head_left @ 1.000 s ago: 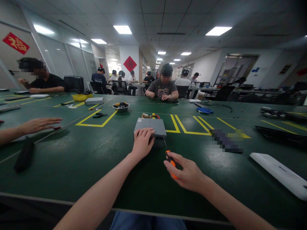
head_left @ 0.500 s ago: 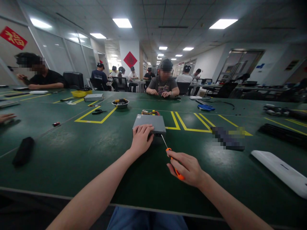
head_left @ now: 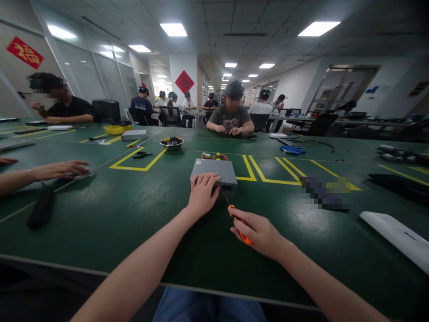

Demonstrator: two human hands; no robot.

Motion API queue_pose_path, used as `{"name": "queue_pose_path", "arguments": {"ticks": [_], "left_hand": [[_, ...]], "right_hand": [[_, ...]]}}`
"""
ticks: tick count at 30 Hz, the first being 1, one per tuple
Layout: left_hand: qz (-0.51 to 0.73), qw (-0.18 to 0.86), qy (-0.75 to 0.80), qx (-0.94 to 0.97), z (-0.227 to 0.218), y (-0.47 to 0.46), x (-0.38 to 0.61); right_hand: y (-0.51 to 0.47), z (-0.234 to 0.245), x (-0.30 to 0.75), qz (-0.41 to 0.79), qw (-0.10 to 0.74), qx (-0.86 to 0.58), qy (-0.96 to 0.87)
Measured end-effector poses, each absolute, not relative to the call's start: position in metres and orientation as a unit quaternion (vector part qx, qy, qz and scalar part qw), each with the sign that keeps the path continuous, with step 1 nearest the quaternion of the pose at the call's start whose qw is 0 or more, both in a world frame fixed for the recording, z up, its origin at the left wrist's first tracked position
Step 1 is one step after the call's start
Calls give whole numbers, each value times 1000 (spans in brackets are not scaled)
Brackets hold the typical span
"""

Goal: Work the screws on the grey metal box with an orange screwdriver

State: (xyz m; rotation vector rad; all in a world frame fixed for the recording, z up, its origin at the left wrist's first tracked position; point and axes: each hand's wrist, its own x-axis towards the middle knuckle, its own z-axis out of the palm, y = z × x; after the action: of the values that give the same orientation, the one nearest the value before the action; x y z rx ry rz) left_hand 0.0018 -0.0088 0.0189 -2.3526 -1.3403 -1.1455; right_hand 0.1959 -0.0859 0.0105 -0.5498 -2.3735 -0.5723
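A grey metal computer power supply (head_left: pixel 217 167) lies on the green table, its bundle of coloured wires (head_left: pixel 214 156) at the far side. My left hand (head_left: pixel 203 192) grips its near left part, fingers over the top and thumb down by the front face. In my right hand (head_left: pixel 256 232) is a screwdriver (head_left: pixel 241 237) with an orange and black handle. Its thin shaft points up and left at the front face of the power supply, near the socket. Whether the tip touches the face I cannot tell.
A co-worker's hand (head_left: pixel 62 169) reaches in at the left, above a dark pouch-like object (head_left: pixel 40 209). A bowl of tools (head_left: pixel 171 143) stands beyond the power supply. To the right lie a white panel (head_left: pixel 397 235), a blurred-out dark object (head_left: pixel 323 194) and blue gloves (head_left: pixel 292 150).
The screwdriver tip has shifted left along the power supply's front face. My left hand stays on the power supply. At the left, a co-worker's hand has reached further in over the table.
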Motion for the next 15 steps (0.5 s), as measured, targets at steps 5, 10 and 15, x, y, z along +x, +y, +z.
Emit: {"name": "queue_pose_path", "arguments": {"ticks": [5,10,15], "left_hand": [[-386,100,-456,-796,19,-9,2],[-387,101,-454,-796,20,-10,2],[-388,102,-456,-794,20,-9,3]], "right_hand": [[-87,13,190,-247,282,-209,-903],[-94,16,178,-232,263,-222,-910],[-98,18,173,-176,248,-211,-929]]}}
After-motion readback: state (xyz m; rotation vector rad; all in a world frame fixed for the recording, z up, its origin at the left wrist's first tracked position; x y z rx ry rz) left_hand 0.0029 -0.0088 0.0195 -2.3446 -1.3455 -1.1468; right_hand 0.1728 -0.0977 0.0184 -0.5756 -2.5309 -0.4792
